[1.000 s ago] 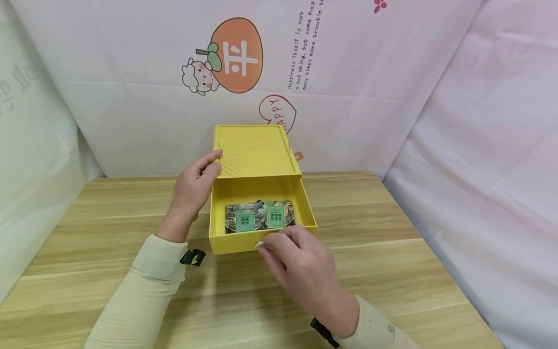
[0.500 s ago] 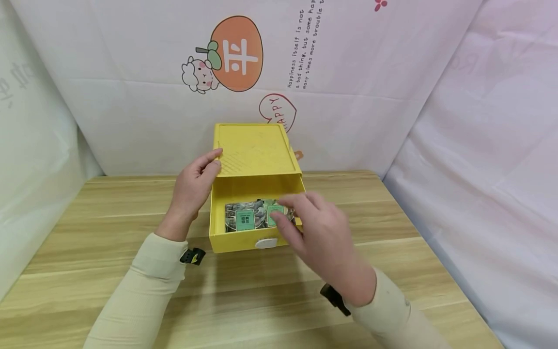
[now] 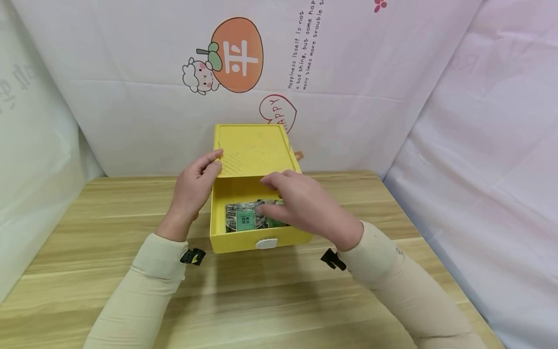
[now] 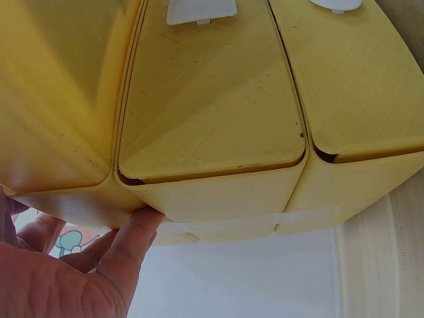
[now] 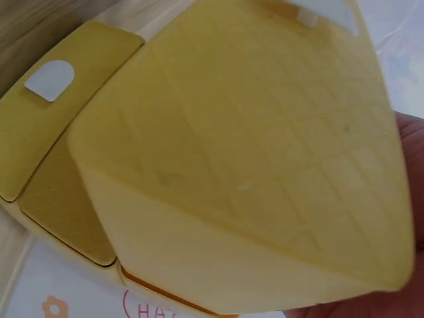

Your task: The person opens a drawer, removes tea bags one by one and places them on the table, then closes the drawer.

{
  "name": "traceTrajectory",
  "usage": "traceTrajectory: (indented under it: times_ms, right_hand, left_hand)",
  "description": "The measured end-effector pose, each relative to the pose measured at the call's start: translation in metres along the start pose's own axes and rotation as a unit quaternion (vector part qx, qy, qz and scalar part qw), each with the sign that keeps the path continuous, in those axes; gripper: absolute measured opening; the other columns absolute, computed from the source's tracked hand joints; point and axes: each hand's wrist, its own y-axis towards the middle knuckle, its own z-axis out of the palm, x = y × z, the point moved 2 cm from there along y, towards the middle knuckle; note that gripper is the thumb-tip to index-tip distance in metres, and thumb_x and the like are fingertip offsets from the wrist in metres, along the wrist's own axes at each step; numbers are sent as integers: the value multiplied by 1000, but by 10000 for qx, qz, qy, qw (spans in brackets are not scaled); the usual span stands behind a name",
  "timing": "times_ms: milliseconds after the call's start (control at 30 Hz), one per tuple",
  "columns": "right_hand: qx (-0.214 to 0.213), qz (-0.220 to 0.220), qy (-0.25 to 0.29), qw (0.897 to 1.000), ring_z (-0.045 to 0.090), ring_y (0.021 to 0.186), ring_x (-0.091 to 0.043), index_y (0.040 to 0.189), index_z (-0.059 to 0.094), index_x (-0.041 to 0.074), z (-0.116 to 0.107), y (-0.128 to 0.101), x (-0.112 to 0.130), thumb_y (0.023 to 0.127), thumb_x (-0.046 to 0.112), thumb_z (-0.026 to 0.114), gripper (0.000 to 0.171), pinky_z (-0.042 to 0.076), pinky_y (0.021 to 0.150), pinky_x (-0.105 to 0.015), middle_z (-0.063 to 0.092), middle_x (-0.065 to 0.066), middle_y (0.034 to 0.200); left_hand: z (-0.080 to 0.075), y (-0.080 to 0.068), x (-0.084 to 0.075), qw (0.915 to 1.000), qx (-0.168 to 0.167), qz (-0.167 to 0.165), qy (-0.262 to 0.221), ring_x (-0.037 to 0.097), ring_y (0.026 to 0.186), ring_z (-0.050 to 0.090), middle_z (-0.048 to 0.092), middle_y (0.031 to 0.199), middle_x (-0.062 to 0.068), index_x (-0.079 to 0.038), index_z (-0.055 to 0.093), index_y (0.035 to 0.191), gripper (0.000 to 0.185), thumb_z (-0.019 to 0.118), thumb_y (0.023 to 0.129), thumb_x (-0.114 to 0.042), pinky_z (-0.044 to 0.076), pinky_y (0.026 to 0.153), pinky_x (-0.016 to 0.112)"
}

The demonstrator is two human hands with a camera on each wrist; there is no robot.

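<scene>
A yellow drawer cabinet stands on the table with its top drawer pulled out. Inside lie two dark printed tea packets with green labels; the left packet shows well, while the right one is partly covered by my right hand. That hand hovers over the drawer's right part, thumb and fingers apart. On the cabinet's left side, my left hand rests its extended fingers and thumb near the top front edge. In the left wrist view its fingertips touch the yellow casing. The right wrist view shows mostly the drawer front.
Below the open drawer are two shut drawers, the middle one and the bottom one, with white tabs. A white printed cloth hangs behind the wood-grain table, and more white cloth borders both sides.
My right hand has let go of the white tab on the drawer front and moved up over the drawer, fingers spreading above the packets. My left hand has stayed on the cabinet.
</scene>
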Motion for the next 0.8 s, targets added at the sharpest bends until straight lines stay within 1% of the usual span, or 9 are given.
traceTrajectory:
  times_ms: [100,300,400,433,600,633,667,800]
  right_hand:
    - [335,-28,-152,9993,64,113,-20,140,64,9,3,7,-1,92,48,78,63,55,96,-39,69,-7,128]
    - [860,-231,-337,9955,63,117,-20,144,61,9,12,19,0,91,54,78,71,54,100,-39,67,-7,133]
    - [1008,-305,-403,9936,63,117,-20,145,60,10,15,24,0,90,56,78,73,53,100,-38,67,-5,132]
    - [1044,-331,-430,9930,63,117,-20,145,60,10,16,25,0,89,56,78,75,53,100,-38,68,-5,132]
    - [1222,-480,-679,9890,63,119,-20,146,60,10,21,32,2,87,59,79,80,52,102,-37,69,-3,130]
    - [1251,-532,-734,9880,63,119,-20,146,60,10,21,33,3,87,59,79,80,52,102,-36,69,-3,130]
    - [1277,-575,-790,9870,63,118,-20,146,60,10,22,34,3,87,59,80,80,52,102,-36,69,-3,130]
    - [1400,-713,-987,9826,64,119,-20,148,59,12,25,37,5,87,57,80,79,51,104,-36,69,-2,132]
  left_hand:
    - [0,0,0,10000,-6,-5,7,25,71,37,56,153,-4,-31,57,152,49,44,107,-49,37,68,40]
    - [0,0,-1,10000,-18,4,18,23,65,35,57,151,-4,-32,57,151,49,44,107,-49,36,66,40]
    - [0,0,0,10000,-23,7,24,21,64,34,59,149,-4,-32,57,151,48,45,107,-49,37,67,39]
    - [0,0,0,10000,-18,1,24,21,64,34,61,145,-1,-33,57,151,48,45,107,-49,36,66,39]
    - [0,0,0,10000,-16,-21,33,20,63,34,65,134,1,-34,57,151,48,45,107,-50,36,66,39]
    - [0,0,0,10000,-12,-25,29,19,62,34,65,133,1,-34,57,151,48,45,107,-50,36,66,39]
    - [0,0,0,10000,-11,-25,27,19,63,34,64,137,-1,-34,57,151,48,45,107,-50,36,66,39]
    - [0,0,1,10000,4,-30,7,20,63,34,62,142,-2,-34,57,151,48,45,107,-50,37,68,39]
